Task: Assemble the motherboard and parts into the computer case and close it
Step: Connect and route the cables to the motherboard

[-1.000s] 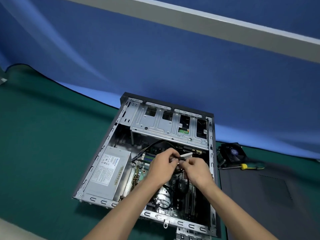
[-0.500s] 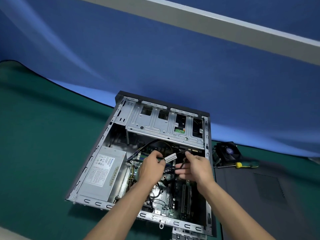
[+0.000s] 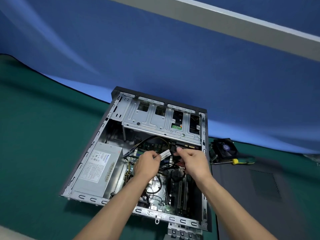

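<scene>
While the left hand (image 3: pixel 147 164) pinches a white-tagged cable (image 3: pixel 165 154) and the right hand (image 3: pixel 191 161) apparently grips black leads (fingers curled), tugging could unseat connectors inside the open grey metal case (image 3: pixel 204 170).

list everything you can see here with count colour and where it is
case: 1, grey and black, open on the green mat
power supply: 1, silver, left inside the case
drive cage: 1, silver, far end of the case
motherboard: 1, green, case floor
tagged cable: 1, black with a white tag, between the hands
fan: 1, black, right of the case
screwdriver: 1, yellow and green, by the fan
side panel: 1, dark grey, right of the case
mat: 1, green, under everything
left hand: 1, pinching the tag
right hand: 1, pinching the cable
</scene>
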### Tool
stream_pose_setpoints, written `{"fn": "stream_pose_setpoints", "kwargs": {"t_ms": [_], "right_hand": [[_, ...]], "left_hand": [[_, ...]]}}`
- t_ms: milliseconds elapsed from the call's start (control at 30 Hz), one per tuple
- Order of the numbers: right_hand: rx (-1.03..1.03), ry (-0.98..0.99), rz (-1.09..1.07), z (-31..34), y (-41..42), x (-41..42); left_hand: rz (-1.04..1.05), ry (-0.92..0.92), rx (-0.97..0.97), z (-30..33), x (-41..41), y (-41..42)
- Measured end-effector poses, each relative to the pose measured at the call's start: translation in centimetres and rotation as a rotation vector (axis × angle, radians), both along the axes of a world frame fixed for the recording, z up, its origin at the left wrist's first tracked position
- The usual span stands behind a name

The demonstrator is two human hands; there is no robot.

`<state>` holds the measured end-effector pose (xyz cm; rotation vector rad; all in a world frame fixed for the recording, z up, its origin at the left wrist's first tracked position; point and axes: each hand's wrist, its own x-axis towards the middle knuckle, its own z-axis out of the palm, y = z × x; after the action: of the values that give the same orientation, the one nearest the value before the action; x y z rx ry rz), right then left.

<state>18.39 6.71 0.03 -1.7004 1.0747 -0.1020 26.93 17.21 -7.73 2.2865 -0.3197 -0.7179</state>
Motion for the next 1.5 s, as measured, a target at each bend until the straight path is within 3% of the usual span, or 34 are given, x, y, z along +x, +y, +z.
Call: {"fn": "stream_pose_setpoints", "kwargs": {"t_ms": [100, 267, 500, 633, 833, 1133, 1500], "right_hand": [[-0.064, 0.028, -0.006, -0.2, 0.0, -0.2], [0.165, 0.006, -0.166, -0.2, -1.1, -1.0], [0.190, -0.006, -0.158, -0.4, -1.7, -0.5], [0.137, 0.042, -0.032, -0.1, -1.7, -0.8], [0.224, 0.005, -0.035, 0.8, -2.6, -1.1], [-0.051, 0.189, -0.020, 0.7, -3.0, -1.0], [-0.137, 0.327, 0.047, 1.0, -3.0, -0.1]], "left_hand": [[-0.017, 0.016, 0.010, 0.0, 0.0, 0.0], [-0.028, 0.057, -0.002, -0.2, 0.0, -0.1], [-0.017, 0.072, -0.016, -0.2, 0.1, 0.0], [-0.030, 0.091, -0.037, -0.1, 0.1, 0.1], [-0.034, 0.107, -0.040, -0.2, 0.0, 0.0], [-0.038, 0.099, -0.030, -0.2, 0.0, 0.0], [-0.025, 0.154, -0.057, 0.1, 0.0, 0.3]]}}
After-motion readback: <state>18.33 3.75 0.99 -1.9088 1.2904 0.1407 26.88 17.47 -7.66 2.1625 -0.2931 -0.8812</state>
